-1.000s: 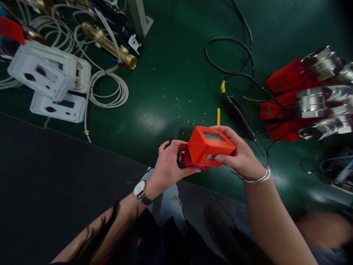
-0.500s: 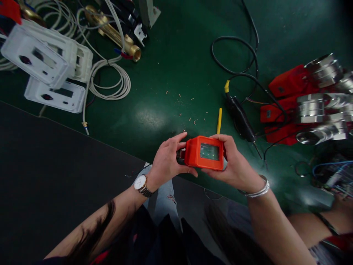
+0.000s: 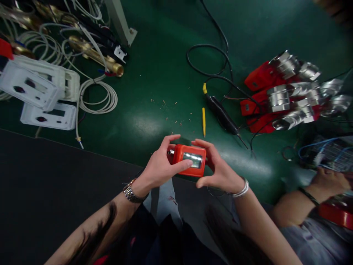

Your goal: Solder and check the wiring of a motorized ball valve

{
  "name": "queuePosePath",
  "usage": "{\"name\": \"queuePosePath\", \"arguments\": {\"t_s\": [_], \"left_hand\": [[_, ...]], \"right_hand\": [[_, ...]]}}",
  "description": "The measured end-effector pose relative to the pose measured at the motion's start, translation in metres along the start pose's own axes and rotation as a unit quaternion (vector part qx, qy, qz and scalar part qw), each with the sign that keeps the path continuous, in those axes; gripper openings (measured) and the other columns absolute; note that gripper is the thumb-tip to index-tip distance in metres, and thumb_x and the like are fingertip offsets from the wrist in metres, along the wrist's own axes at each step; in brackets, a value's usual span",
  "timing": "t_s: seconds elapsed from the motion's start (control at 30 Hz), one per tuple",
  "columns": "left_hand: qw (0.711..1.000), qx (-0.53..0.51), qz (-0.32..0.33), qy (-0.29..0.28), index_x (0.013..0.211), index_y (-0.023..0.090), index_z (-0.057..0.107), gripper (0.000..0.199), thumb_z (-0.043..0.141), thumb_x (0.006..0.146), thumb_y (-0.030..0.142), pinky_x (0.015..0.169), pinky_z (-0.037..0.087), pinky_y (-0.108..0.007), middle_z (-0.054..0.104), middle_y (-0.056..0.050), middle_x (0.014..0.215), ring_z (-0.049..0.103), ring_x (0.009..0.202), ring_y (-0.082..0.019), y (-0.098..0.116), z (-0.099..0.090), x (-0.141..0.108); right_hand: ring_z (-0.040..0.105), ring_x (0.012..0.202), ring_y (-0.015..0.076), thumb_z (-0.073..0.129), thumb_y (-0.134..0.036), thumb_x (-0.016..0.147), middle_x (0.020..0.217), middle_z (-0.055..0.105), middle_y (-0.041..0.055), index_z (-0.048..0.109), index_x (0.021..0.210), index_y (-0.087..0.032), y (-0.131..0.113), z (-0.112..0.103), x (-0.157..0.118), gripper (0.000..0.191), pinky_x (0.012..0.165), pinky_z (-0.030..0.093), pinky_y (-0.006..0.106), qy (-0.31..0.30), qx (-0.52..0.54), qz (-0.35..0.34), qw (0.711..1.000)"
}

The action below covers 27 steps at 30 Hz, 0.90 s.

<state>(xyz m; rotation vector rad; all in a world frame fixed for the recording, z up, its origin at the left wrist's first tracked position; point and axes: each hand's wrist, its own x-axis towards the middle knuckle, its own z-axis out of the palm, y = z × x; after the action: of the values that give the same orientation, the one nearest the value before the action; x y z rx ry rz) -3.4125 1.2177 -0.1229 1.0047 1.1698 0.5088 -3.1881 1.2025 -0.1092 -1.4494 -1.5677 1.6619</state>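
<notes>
My left hand [image 3: 158, 165] grips an orange-red housing with a clear window [image 3: 190, 160] at the bench's front edge. Its thumb presses on the window while the fingers curl around the left end, where a metal fitting [image 3: 171, 151] partly shows. Around the housing's right end, my right hand [image 3: 217, 167] is spread, with thumb and fingers apart; whether it touches the housing is unclear. Just beyond that hand lie yellow tweezers [image 3: 203, 121]. A black corded screwdriver-like tool [image 3: 223, 116] rests to their right.
Orange-red units with metal fittings [image 3: 278, 99] stand on the right. White plastic covers [image 3: 33, 86], coiled cable [image 3: 102, 97] and brass pipe parts [image 3: 95, 55] lie on the left. Small copper-coloured bits [image 3: 176, 121] dot the green bench. A co-worker's hand [image 3: 329, 182] is at the far right.
My left thumb has moved onto the housing's window. My right thumb has come off the housing's lower edge, and that hand has loosened. The view has shifted right.
</notes>
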Motion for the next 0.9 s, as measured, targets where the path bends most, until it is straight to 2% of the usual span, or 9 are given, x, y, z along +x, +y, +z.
{"name": "queuePosePath", "arguments": {"t_s": [0.07, 0.13, 0.3, 0.37, 0.5, 0.6, 0.73, 0.8, 0.9], "left_hand": [[0.999, -0.024, 0.006, -0.021, 0.152, 0.037, 0.032, 0.092, 0.084, 0.076, 0.041, 0.071, 0.062, -0.035, 0.064, -0.008, 0.129, 0.072, 0.081, -0.018, -0.002, 0.001, -0.005], [0.998, -0.031, 0.03, -0.039, 0.154, 0.039, 0.029, 0.098, 0.085, 0.074, 0.032, 0.077, 0.063, -0.037, 0.06, -0.009, 0.135, 0.073, 0.087, -0.019, -0.004, 0.002, -0.015], [0.973, 0.098, 0.209, -0.023, 0.159, 0.03, 0.023, 0.107, 0.082, 0.071, 0.016, 0.11, 0.051, -0.042, 0.063, -0.008, 0.136, 0.063, 0.123, -0.025, 0.0, -0.008, -0.037], [0.951, 0.169, 0.259, -0.001, 0.16, 0.026, 0.023, 0.105, 0.079, 0.071, 0.013, 0.111, 0.049, -0.039, 0.067, -0.007, 0.131, 0.063, 0.123, -0.024, 0.003, -0.015, -0.04], [0.905, 0.26, 0.335, 0.024, 0.146, 0.025, 0.048, 0.078, 0.077, 0.074, 0.012, 0.104, 0.055, -0.035, 0.067, -0.007, 0.131, 0.065, 0.119, -0.022, -0.004, -0.023, -0.032], [0.837, 0.331, 0.43, 0.064, 0.135, 0.025, 0.057, 0.06, 0.071, 0.08, 0.007, 0.109, 0.052, -0.04, 0.07, -0.007, 0.126, 0.066, 0.117, -0.021, -0.024, -0.024, -0.013], [0.728, 0.417, 0.538, 0.079, 0.133, 0.021, 0.057, 0.052, 0.062, 0.087, -0.001, 0.116, 0.046, -0.043, 0.075, -0.007, 0.12, 0.069, 0.114, -0.018, -0.058, -0.026, 0.014], [0.702, 0.438, 0.557, 0.076, 0.13, 0.019, 0.059, 0.047, 0.061, 0.089, -0.002, 0.116, 0.046, -0.037, 0.076, -0.005, 0.117, 0.07, 0.113, -0.015, -0.071, -0.027, 0.019], [0.695, 0.451, 0.557, 0.055, 0.129, 0.019, 0.059, 0.043, 0.062, 0.09, 0.0, 0.116, 0.047, -0.035, 0.076, -0.004, 0.118, 0.069, 0.114, -0.015, -0.082, -0.029, 0.015]], "right_hand": [[0.059, 0.122, 0.0302, 0.081, -0.06, 0.076, 0.14, 0.051, 0.013, 0.037, 0.145, -0.027, 0.009, -0.001, -0.003, 0.089, 0.099, 0.054, 0.047, -0.017, 0.082, 0.041, 0.996], [0.062, 0.113, 0.0276, 0.075, -0.058, 0.082, 0.127, 0.059, 0.0101, 0.045, 0.137, -0.025, 0.013, 0.001, -0.008, 0.071, 0.096, 0.054, 0.046, -0.026, 0.086, 0.043, 0.995], [0.058, 0.11, 0.028, 0.086, -0.037, 0.073, 0.12, 0.06, 0.0093, 0.051, 0.13, -0.024, -0.006, 0.016, -0.023, 0.068, 0.094, 0.05, 0.044, 0.048, -0.122, -0.123, 0.984], [0.057, 0.111, 0.0272, 0.08, -0.029, 0.076, 0.122, 0.061, 0.01, 0.05, 0.132, -0.023, -0.015, 0.019, -0.025, 0.064, 0.094, 0.05, 0.043, 0.077, -0.178, -0.172, 0.966], [0.056, 0.117, 0.0276, 0.075, -0.029, 0.081, 0.131, 0.061, 0.0122, 0.042, 0.142, -0.021, -0.016, 0.018, -0.015, 0.07, 0.099, 0.049, 0.045, 0.068, -0.246, -0.216, 0.942], [0.057, 0.117, 0.0297, 0.071, -0.029, 0.084, 0.136, 0.06, 0.0141, 0.042, 0.144, -0.019, 0.006, 0.022, -0.002, 0.067, 0.1, 0.049, 0.048, 0.078, -0.349, -0.248, 0.9], [0.061, 0.105, 0.0262, 0.068, -0.022, 0.089, 0.13, 0.065, 0.0119, 0.053, 0.134, -0.023, 0.056, 0.044, 0.011, 0.047, 0.095, 0.053, 0.045, 0.234, -0.475, -0.31, 0.79], [0.06, 0.106, 0.025, 0.07, -0.017, 0.088, 0.125, 0.066, 0.0104, 0.056, 0.129, -0.024, 0.078, 0.056, 0.011, 0.044, 0.097, 0.054, 0.044, 0.291, -0.487, -0.319, 0.759], [0.056, 0.117, 0.0267, 0.072, -0.015, 0.086, 0.124, 0.065, 0.0103, 0.058, 0.126, -0.024, 0.097, 0.07, 0.002, 0.044, 0.1, 0.054, 0.046, 0.304, -0.487, -0.323, 0.753]]}}
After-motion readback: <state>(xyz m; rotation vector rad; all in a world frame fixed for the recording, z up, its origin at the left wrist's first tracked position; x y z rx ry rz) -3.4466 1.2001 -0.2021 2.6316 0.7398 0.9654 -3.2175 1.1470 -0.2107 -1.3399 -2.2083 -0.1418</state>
